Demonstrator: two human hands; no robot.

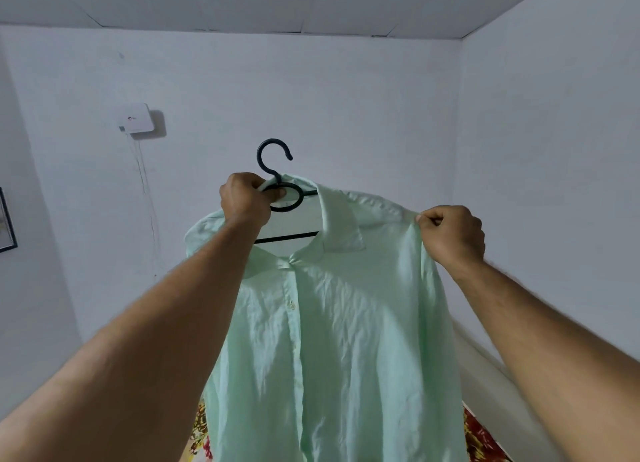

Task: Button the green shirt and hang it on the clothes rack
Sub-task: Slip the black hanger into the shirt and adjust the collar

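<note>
Hands both clenched: left hand (247,198) grips the hanger (259,157) neck, right hand (450,234) pinches the green shirt (329,323) shoulder; shirt hangs vertical dead ahead, hook up, I see no rack.

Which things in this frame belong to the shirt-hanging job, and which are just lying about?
Job: green shirt, black hanger, left hand gripping the hanger, right hand pinching the shirt's shoulder.
Lying about: white wall box, picture frame, patterned cloth. No clothes rack shows.
</note>
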